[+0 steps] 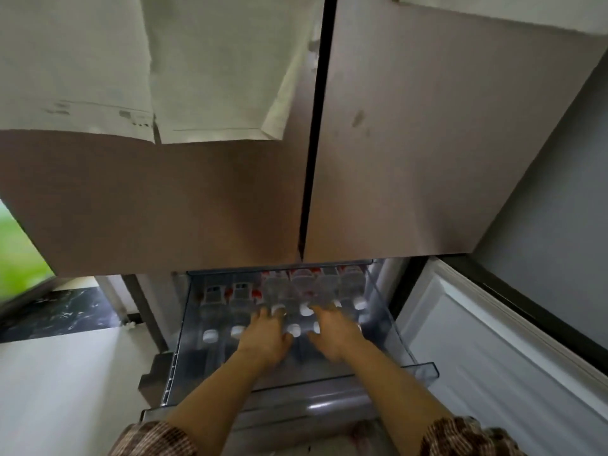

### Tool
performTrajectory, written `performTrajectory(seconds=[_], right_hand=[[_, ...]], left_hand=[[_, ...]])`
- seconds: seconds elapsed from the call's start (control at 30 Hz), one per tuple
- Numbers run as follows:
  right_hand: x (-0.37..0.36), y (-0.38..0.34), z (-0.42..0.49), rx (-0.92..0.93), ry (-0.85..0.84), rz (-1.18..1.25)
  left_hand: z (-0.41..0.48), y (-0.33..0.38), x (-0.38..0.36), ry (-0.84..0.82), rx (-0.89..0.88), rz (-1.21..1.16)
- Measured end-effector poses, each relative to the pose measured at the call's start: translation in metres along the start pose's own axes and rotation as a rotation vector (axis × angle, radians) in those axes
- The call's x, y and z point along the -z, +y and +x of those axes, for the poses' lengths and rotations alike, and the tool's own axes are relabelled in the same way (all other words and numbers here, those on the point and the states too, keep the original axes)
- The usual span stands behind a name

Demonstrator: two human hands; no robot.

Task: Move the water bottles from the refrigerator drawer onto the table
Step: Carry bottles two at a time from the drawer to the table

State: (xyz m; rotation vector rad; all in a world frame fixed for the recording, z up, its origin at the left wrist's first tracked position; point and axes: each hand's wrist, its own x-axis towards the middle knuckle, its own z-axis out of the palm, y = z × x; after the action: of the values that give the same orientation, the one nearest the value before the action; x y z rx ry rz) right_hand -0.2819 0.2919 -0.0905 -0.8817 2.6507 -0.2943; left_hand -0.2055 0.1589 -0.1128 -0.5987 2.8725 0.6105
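A clear plastic refrigerator drawer (pixel 418 368) is pulled out below the two closed upper doors. Several clear water bottles (pixel 214 311) with white caps and red labels lie in it, caps pointing toward me. My left hand (pixel 268 337) reaches into the middle of the drawer, fingers spread over the bottles' cap ends. My right hand (pixel 334 334) reaches in beside it, fingers extended over neighbouring bottles. Neither hand plainly grips a bottle; the picture is blurred. No table is in view.
The brown refrigerator doors (pixel 197 199) hang above, with white papers (pixel 131 77) stuck on the left one. An opened lower door (pixel 510 357) stands at the right of the drawer. Pale floor (pixel 65 390) and a dark marble strip (pixel 56 311) lie at the left.
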Motion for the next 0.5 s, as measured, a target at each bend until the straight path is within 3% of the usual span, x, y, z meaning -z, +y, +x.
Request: performTrajectory(seconds=[0.13, 0.5], right_hand=[[-0.013, 0.008, 0.033, 0.04, -0.057, 0.096], [-0.025, 0.012, 0.065, 0.094, -0.024, 0.196]], left_hand=[[0.029, -0.005, -0.016, -0.013, 0.036, -0.063], [0.051, -0.011, -0.017, 0.129, 0.011, -0.183]])
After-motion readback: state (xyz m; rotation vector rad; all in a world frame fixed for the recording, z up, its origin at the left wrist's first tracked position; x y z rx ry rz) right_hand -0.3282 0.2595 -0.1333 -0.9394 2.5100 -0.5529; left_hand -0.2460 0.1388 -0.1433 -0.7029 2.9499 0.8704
